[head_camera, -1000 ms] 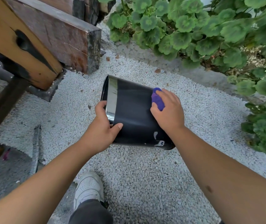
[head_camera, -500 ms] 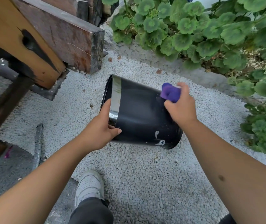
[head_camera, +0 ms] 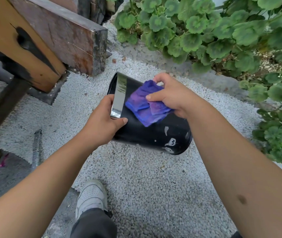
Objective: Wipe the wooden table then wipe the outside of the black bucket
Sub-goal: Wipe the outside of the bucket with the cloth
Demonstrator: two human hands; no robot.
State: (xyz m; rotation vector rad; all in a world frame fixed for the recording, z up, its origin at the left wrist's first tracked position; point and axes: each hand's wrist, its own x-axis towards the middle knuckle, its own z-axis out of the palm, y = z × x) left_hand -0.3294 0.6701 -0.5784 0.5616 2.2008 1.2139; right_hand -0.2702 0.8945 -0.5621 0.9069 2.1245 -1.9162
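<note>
The black bucket (head_camera: 155, 134) is tipped on its side above the gravel, its shiny silver rim band pointing up-left and pale paint marks near its base. My left hand (head_camera: 102, 121) grips the rim, thumb on the black wall. My right hand (head_camera: 172, 97) pinches a purple-blue cloth (head_camera: 145, 105) between thumb and fingers; the cloth hangs unfolded over the bucket's upper side. The wooden table (head_camera: 39, 40) shows as thick beams at the upper left.
White gravel (head_camera: 145, 186) covers the ground. Green round-leaved plants (head_camera: 222, 31) fill the top and right. A metal rod (head_camera: 36, 148) lies at the left on grey pavement. My white shoe (head_camera: 92, 196) stands at the bottom centre.
My right hand lifted the bunched cloth off the bucket's far side, and now the cloth is opened out and draped over the middle of the wall. The left hand kept its grip on the rim.
</note>
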